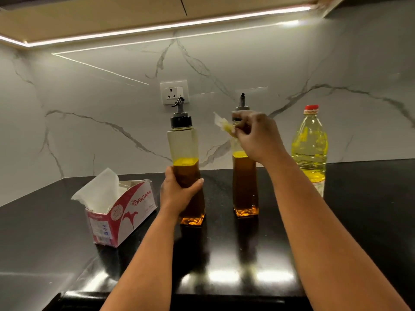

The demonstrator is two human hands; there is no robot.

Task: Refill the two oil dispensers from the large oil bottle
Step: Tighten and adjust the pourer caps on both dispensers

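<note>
Two tall square glass oil dispensers with black spout caps stand on the black counter [359,209]. My left hand [179,194] grips the lower body of the left dispenser [183,144], which holds oil to about mid-height. My right hand [258,133] pinches a crumpled, oil-stained tissue [224,125] near the neck of the right dispenser [244,187], hiding part of its upper body. The large plastic oil bottle [310,149] with a red cap stands upright at the right, apart from both hands.
An open red-and-white tissue box [125,212] with a tissue sticking up sits at the left of the counter. A marble wall with a socket [174,92] rises close behind the bottles. A cabinet with a light strip hangs overhead.
</note>
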